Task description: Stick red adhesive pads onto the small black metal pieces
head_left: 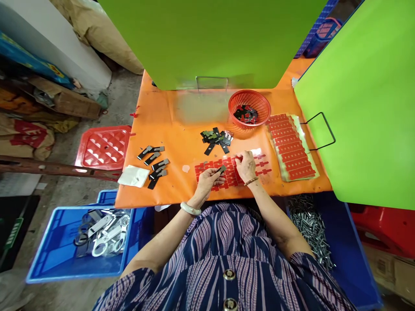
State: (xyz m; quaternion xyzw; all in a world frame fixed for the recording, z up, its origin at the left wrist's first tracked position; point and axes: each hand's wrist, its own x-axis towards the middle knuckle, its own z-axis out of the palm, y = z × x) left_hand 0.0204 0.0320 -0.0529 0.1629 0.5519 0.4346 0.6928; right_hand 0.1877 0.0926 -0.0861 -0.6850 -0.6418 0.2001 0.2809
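Note:
My left hand (207, 182) pinches a small black-and-silver metal clip (221, 169) above a sheet of red die-cut stickers (231, 175). To its right, my right hand (247, 166) has thumb and forefinger pressed together over the same sheet, with a bit of red at the fingertips that looks like a sticker. Just beyond the sheet lies a loose pile of black clips (216, 139). More black-and-silver clips (156, 164) are spread at the table's left. A red plastic basket (263, 116) behind my right hand contains black and red pieces.
An orange-covered table (181, 190) carries a stack of red sticker sheets (292, 149) at right and folded white paper (133, 176) at left. Green panels (210, 43) stand at the back and right. Blue bins flank me, the left bin (78, 268) with metal tools, the right bin (353, 259) with screws.

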